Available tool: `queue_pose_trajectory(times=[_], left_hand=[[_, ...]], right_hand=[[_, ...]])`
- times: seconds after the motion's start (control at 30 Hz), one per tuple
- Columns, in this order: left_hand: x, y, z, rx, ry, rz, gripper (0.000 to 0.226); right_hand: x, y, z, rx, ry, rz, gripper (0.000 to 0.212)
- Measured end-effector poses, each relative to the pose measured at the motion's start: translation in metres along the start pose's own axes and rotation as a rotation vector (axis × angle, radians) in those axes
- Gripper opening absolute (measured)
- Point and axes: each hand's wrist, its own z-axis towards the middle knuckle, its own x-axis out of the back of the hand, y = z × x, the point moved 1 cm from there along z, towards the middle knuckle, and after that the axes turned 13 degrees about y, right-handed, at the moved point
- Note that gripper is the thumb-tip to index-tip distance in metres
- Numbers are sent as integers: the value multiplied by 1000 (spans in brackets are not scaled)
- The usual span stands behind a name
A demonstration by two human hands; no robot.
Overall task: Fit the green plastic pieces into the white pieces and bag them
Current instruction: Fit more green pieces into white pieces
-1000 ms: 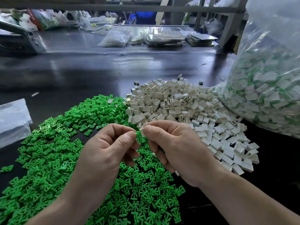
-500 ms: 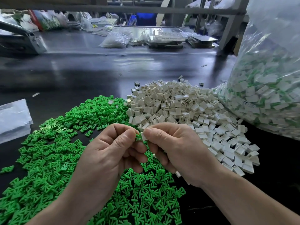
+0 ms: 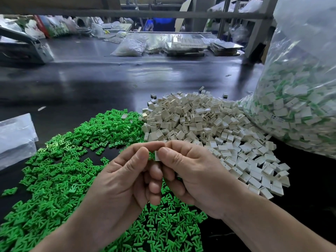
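Currently on my head-cam feed: both hands are raised over the near part of the piles, fingertips meeting. R hand (image 3: 192,175) pinches a small white piece (image 3: 157,155) betw thumb and forefinger, other fingers curled under. L hand (image 3: 123,182) pinches in at that piece's left side, thumb on top. A sliver of a green piece (image 3: 151,155) shows there, mostly hidden by the thumb, so I can't tell how far in it sits. Loose green pieces (image 3: 63,170) spread in a wide heap over the L half of the dark tabletop (image 3: 91,84), running under both hands. A heap of white pieces (image 3: 209,128) lies just beside them to the R, the two heaps touching at their far ends. One stray white piece (image 3: 124,116) lies on the green. A big clear bag (image 3: 300,106) at far R touches the white heap and is filled w/ white-and-green pieces. Folded clear plastic (image 3: 14,135) sits at the L edge, apart from the green. On the far side of the table are smaller clear bags (image 3: 131,47) and flat stacks (image 3: 185,45), too blurred to ID.
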Motion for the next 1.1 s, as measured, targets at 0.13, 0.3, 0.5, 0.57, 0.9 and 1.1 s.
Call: queue_pose_trajectory(times=[0.13,0.3,0.5,0.57,0.9,1.1], left_hand=[[-3,-2,1,-9,27,-21,48],[-3,-2,0,-21,32,-12,44],[-3,-1,-1,-9,42,27,44],[-2,1,-1,1,40,28,43],[-2,2,-2,16,23,13,41],[-3,3,-1,10,46,14,42]], right_hand=[[-3,-2,-2,13,22,6,24],[-4,-3,-5,33,16,-37,24],[-4,-4,-6,12,-7,-30,25],[-4,-4,-6,0,-23,-26,24],[-6,-6,-8,-10,-51,-3,24],[-8,-6,-9,-18,-46,23,28]])
